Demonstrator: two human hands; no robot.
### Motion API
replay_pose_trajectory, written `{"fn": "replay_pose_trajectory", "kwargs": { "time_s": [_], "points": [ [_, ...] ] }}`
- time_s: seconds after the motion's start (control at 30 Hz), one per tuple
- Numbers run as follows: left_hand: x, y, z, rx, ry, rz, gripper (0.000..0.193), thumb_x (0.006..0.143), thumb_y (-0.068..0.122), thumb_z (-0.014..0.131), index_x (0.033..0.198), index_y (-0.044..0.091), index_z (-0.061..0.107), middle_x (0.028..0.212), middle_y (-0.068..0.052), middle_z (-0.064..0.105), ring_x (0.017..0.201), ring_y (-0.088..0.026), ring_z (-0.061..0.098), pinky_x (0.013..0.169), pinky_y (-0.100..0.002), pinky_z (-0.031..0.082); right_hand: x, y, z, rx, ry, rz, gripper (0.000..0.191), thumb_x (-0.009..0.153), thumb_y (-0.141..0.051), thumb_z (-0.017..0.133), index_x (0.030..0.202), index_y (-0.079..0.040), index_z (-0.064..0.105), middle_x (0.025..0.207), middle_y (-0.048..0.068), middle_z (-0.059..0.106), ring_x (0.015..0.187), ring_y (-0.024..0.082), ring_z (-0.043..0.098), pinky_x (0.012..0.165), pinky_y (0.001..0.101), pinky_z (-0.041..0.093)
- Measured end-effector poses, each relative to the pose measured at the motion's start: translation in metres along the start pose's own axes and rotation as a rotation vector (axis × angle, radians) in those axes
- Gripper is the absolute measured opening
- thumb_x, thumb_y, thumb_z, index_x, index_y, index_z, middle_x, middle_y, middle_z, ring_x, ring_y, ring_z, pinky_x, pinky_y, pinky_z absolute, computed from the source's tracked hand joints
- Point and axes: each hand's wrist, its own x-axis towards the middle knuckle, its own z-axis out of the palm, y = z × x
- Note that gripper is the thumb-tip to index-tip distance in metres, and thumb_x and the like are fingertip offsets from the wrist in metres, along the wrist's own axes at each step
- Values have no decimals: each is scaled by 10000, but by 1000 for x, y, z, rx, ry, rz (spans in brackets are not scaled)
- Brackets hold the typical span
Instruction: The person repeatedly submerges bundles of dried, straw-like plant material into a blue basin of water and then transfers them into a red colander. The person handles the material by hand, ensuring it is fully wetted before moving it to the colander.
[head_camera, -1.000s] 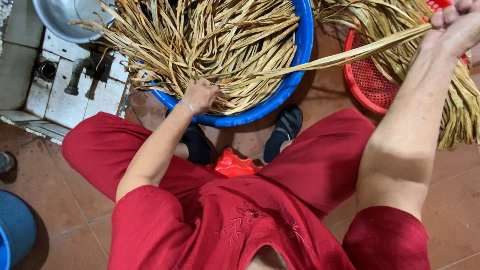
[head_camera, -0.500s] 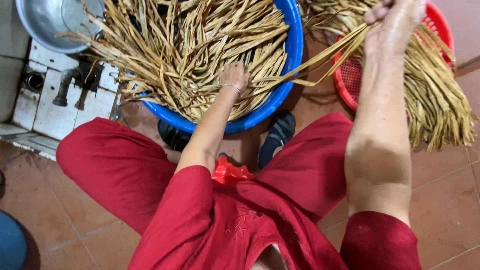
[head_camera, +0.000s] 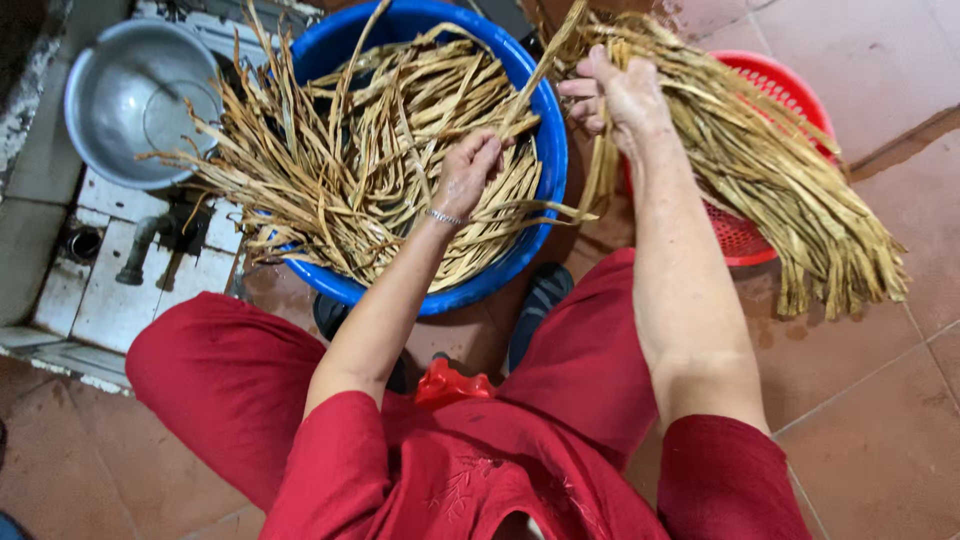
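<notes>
Hands: both bare, both busy in the dried leaf strips, worked from a low seat with knees spread around the basin.
Left hand (head_camera: 468, 168): fingers curled down into the tangle in the blue basin, closed on a few strips near its 3 o'clock side; a thin bracelet (head_camera: 443, 216) sits at the wrist. The grip looks like it pins or picks strips out of the heap.
Right hand (head_camera: 622, 92): raised at 1 o'clock from the left hand, fingers closed around one long strip (head_camera: 548, 60) that runs back over the basin rim. I judge it is held high so the strip pulls free of the tangle.
Leaf strips (head_camera: 350, 160): tan, flat, stiff, criss-crossed and spilling past the basin rim toward 9 o'clock.
Blue basin (head_camera: 545, 150): round plastic tub on the floor, between the person's knees and just beyond them, within easy reach of both arms.
Sorted bundle (head_camera: 790, 190): strips lying roughly parallel across the red basket, ends trailing toward 4 o'clock onto the tiles; the lining-up suggests these are the straightened ones.
Red basket (head_camera: 800, 85): mesh plastic, at 3 o'clock of the basin, just beside it, under the right hand.
Metal bowl (head_camera: 135, 95): at 9 o'clock of the basin, apart from the strips.
Tap (head_camera: 140, 250): low on the white tiled ledge below the bowl.
Clothing (head_camera: 480, 450): red trousers and top.
Floor (head_camera: 880, 400): reddish tiles, damp-looking near the basket.
</notes>
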Motion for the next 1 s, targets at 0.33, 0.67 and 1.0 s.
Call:
{"fn": "replay_pose_trajectory", "kwargs": {
  "time_s": [0.33, 0.67, 1.0],
  "points": [
    [-24, 43, 12, -184, -125, -219, 242, 1027, 178, 531, 1209, 30, 590, 819, -9, 618, 690, -96, 640, 605, -245, 532, -38, -25, 24, 161, -128, -277, 297, 891, -134, 785, 1152, -25, 696, 804, 16, 675, 518, 23, 528, 388, 157, 372],
    [6, 94, 31, -134, 48, 78, 208, 1000, 223, 686, 1112, 69, 602, 875, -11, 644, 705, -89, 637, 609, -258, 588, -52, -23, 51, -59, -234, -344, 249, 819, -93, 880, 948, -74, 669, 813, -2, 682, 661, 71, 625, 583, 206, 521],
    [25, 71, 31, -272, 108, 83, 235, 1074, 298, 562, 992, 87, 624, 708, 28, 568, 570, -56, 529, 506, -222, 464, -52, -21, 60, -95, -276, -344, 181, 907, -141, 810, 979, -59, 665, 740, -23, 610, 598, 56, 530, 523, 202, 426]
  ]
}}
